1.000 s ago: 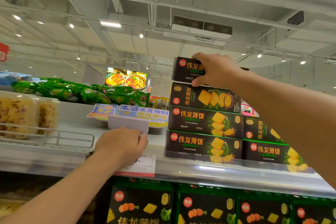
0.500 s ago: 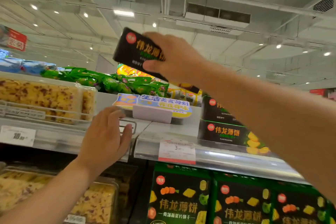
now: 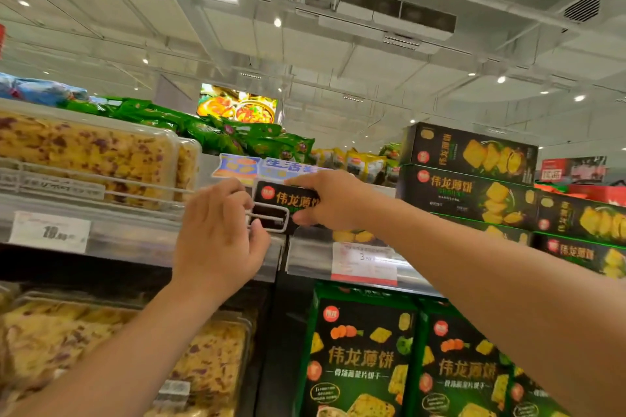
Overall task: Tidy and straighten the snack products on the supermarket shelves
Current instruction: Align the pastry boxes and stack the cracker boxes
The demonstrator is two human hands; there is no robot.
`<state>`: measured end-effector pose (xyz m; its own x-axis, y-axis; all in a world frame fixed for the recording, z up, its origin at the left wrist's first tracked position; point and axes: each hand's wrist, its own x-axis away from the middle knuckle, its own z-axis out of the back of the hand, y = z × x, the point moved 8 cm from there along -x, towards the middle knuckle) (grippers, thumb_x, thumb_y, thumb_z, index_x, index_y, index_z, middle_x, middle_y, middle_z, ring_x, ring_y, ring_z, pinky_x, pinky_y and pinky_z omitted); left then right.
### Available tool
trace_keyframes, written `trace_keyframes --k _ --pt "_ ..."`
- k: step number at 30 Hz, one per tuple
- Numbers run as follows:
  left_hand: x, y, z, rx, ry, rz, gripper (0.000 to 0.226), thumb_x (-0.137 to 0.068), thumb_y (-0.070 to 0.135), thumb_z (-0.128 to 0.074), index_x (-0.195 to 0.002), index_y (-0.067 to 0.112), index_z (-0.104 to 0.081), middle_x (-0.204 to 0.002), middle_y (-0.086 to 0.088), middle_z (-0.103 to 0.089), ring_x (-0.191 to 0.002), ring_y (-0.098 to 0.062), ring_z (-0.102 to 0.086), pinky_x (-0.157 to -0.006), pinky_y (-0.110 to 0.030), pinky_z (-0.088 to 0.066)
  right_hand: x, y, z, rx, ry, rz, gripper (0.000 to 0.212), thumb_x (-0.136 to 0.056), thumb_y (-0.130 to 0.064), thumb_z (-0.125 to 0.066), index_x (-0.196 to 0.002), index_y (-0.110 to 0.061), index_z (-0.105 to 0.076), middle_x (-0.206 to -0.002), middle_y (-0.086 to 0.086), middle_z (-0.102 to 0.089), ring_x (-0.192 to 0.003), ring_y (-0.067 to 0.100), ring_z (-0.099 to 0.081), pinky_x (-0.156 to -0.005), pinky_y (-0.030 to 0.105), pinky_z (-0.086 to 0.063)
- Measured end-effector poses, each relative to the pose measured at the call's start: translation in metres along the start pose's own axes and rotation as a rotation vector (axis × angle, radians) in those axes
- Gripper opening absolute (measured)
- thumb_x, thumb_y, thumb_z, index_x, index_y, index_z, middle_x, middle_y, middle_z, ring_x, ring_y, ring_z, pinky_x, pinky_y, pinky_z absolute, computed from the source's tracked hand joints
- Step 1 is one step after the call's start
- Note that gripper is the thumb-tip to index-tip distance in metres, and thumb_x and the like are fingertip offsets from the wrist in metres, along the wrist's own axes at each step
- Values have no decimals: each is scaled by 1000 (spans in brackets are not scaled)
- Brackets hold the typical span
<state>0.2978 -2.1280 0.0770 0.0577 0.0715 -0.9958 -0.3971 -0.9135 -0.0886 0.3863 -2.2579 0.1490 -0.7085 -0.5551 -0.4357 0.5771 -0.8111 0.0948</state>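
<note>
The right hand grips a black cracker box, lowering it onto the shelf left of the box stack (to fill the gap); the left hand, fingers loosely spread, holds nothing beside it

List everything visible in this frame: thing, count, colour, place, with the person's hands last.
held cracker box: one, black, top shelf's empty spot
stacked cracker boxes: several, black-green, top shelf right
lower cracker boxes: several, black-green, shelf below
clear cake trays: several, yellow contents, left shelves
green snack bags: many, behind trays
price tags: two, white, shelf edge
wire divider: one, white, between sections
left hand: at divider
right hand: grips held cracker box
</note>
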Motion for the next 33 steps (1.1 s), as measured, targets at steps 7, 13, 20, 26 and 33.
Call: trace_keyframes --k 7,13,20,26,33 --pt "-9 13 -6 -13 -190 27 35 -81 19 -39 -114 6 -46 -119 -16 -56 -106 -35 -53 -91 -46 -37 19 8 -2 69 29 -30 61 -89 -43 -63 -145 -38 -37 -124 -2 -61 -107 20 -57 -80 32 -45" --pt "-35 54 -31 13 -382 -25 43 -89 29 -39 -117 4 -60 -119 -14 -60 -110 -34 -55 -95 -48 -43 30 4 5 -8 64 -15 55 -90 -28 -61 -142 -31 -42 -127 1 -62 -113 24 -56 -93 45 -49" --pt "-42 80 -67 -89 -542 -55 44 -90 36 -46 -119 6 -61 -123 -14 -60 -113 -35 -53 -99 -50 -41 69 44 60 171 243 2 51 -95 -31 -57 -143 -23 -44 -148 -1 -44 -137 21 -37 -110 37 -33" --pt "-52 113 -103 -158 -637 -47 55 -93 51 -32 -133 18 -50 -132 -3 -53 -123 -25 -45 -105 -43 -32 99 85 107 277 376 9 45 -94 -26 -55 -139 -20 -50 -143 0 -49 -134 20 -40 -107 32 -34" --pt "-47 121 -110 -167 -634 -18 62 -86 56 -16 -119 24 -59 -113 6 -63 -106 -20 -57 -91 -44 -39 112 119 143 375 447 29 53 -93 -34 -59 -141 -20 -45 -147 2 -45 -138 22 -36 -112 38 -29"
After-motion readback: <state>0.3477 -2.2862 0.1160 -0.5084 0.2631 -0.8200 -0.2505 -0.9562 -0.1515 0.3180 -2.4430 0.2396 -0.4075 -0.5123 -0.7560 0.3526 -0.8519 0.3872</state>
